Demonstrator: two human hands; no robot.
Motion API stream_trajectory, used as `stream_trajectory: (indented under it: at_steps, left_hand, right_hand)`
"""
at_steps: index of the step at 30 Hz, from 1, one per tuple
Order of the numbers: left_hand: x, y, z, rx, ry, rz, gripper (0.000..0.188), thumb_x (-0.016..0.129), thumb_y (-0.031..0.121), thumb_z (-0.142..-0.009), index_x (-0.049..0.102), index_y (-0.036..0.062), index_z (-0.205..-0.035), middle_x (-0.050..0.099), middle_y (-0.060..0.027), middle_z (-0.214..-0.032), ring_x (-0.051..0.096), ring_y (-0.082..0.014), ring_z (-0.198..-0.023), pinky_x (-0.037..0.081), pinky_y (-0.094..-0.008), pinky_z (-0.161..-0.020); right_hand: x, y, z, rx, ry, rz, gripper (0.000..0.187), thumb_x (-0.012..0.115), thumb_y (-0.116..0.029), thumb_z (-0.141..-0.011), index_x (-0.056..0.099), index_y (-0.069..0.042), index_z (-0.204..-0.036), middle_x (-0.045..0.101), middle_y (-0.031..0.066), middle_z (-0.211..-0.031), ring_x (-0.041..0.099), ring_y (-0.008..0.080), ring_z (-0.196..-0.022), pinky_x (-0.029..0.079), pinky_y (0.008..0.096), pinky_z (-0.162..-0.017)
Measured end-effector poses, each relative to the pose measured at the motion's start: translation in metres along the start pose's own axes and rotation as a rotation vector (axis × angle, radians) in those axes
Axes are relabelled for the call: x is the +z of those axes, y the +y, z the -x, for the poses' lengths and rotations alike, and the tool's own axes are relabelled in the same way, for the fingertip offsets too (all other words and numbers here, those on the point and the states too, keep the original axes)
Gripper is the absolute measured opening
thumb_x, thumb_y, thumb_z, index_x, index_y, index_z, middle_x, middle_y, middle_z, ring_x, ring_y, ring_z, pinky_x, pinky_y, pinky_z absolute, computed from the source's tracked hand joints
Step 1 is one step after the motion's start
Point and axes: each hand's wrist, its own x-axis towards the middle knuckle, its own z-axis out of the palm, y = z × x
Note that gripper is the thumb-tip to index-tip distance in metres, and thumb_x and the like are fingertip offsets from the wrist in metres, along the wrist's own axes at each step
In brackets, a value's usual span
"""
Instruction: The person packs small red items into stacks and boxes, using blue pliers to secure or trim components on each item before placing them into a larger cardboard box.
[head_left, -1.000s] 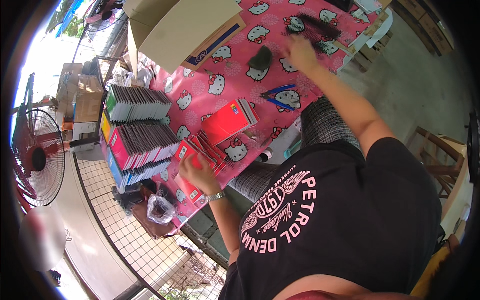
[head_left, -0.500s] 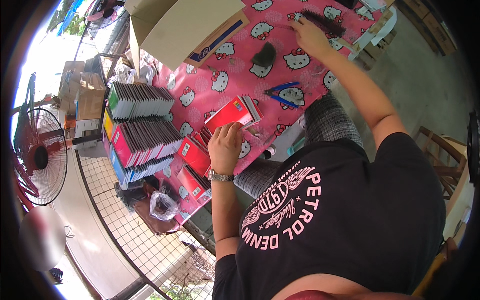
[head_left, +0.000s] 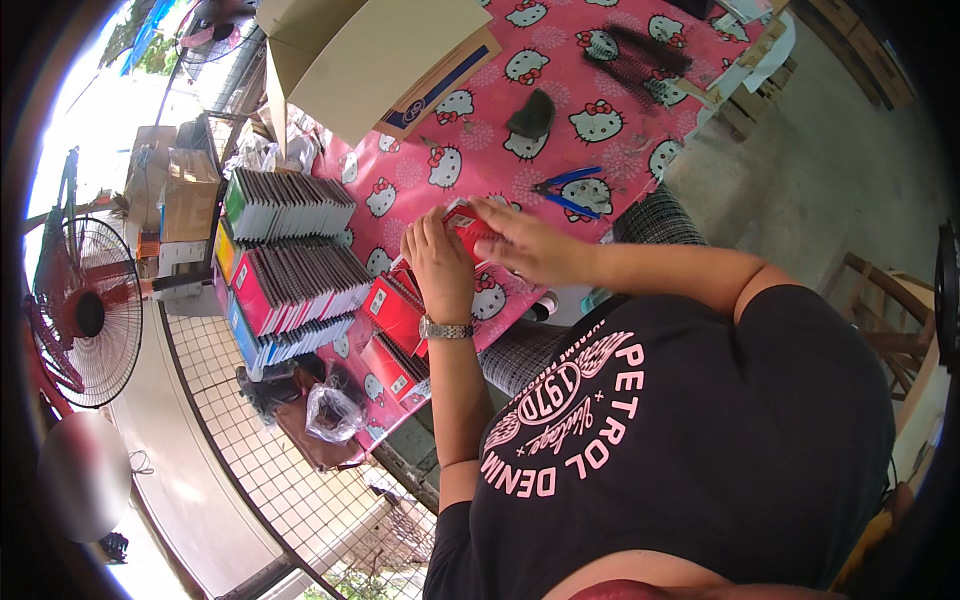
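Both hands meeting over a small red packet [head_left: 468,228] on the pink tablecloth [head_left: 480,120]. Left hand [head_left: 440,262] fingers together, pinching its near end; right hand [head_left: 528,245] fingers flat across the top. Long axis running away from the left fingertips, toward the blue pliers [head_left: 565,192] beyond.

Layout, head view. Both hands meet over table [head_left: 640,130] centre: left hand [head_left: 440,262] just left of right hand [head_left: 525,245], small packet [head_left: 468,228] between them. Pliers [head_left: 562,192] lie on table beyond right hand; cardboard box [head_left: 370,55] at far-left end. Rows of upright booklets [head_left: 295,265] stand left of left hand. Loose packets [head_left: 398,312] lie at near edge, below left wrist. Fan [head_left: 85,310] stands well left, off table.
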Motion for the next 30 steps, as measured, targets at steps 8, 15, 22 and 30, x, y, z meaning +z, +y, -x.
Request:
stream_trajectory:
  at_steps: [8,15,22,30]
  left_hand:
    - [-0.012,0.002,0.01,0.01,-0.051,0.106,0.021,0.056,0.007,-0.092,0.06,0.0022,-0.112,0.063,-0.0156,-0.104,0.059,-0.0339,-0.102,0.04,-0.0452,-0.096]
    - [-0.014,0.002,0.012,0.03,-0.061,0.126,0.023,0.061,0.007,-0.089,0.058,0.0047,-0.111,0.062,-0.0141,-0.101,0.058,-0.0339,-0.1,0.04,-0.0469,-0.097]
    - [0.003,0.029,0.01,-0.012,0.109,0.015,0.027,0.072,0.022,-0.081,0.056,0.0065,-0.098,0.063,-0.0095,-0.093,0.06,-0.0299,-0.094,0.034,-0.0499,-0.109]
    - [0.009,0.023,0.017,-0.083,0.139,0.033,0.022,0.07,0.018,-0.085,0.059,0.0046,-0.098,0.063,-0.008,-0.087,0.062,-0.0277,-0.088,0.032,-0.0502,-0.112]
  right_hand:
    - [-0.032,-0.007,0.002,-0.047,-0.371,0.242,0.09,0.033,-0.069,-0.097,0.027,0.003,-0.151,0.03,0.025,-0.156,0.031,0.0344,-0.145,0.033,0.0374,-0.114]
    - [-0.051,-0.006,-0.024,-0.016,-0.073,0.141,0.039,0.049,-0.033,-0.103,0.06,-0.004,-0.128,0.063,0.0131,-0.117,0.062,0.0294,-0.105,0.049,0.0375,-0.089]
    - [-0.071,-0.006,-0.031,-0.226,0.002,0.204,0.028,0.059,-0.011,-0.095,0.064,-0.005,-0.121,0.064,0.0114,-0.101,0.062,0.0271,-0.094,0.05,0.0361,-0.083]
    - [-0.059,-0.015,-0.027,-0.238,-0.026,0.218,0.023,0.066,-0.005,-0.087,0.071,-0.005,-0.11,0.061,0.0093,-0.101,0.063,0.0245,-0.092,0.052,0.0353,-0.079]
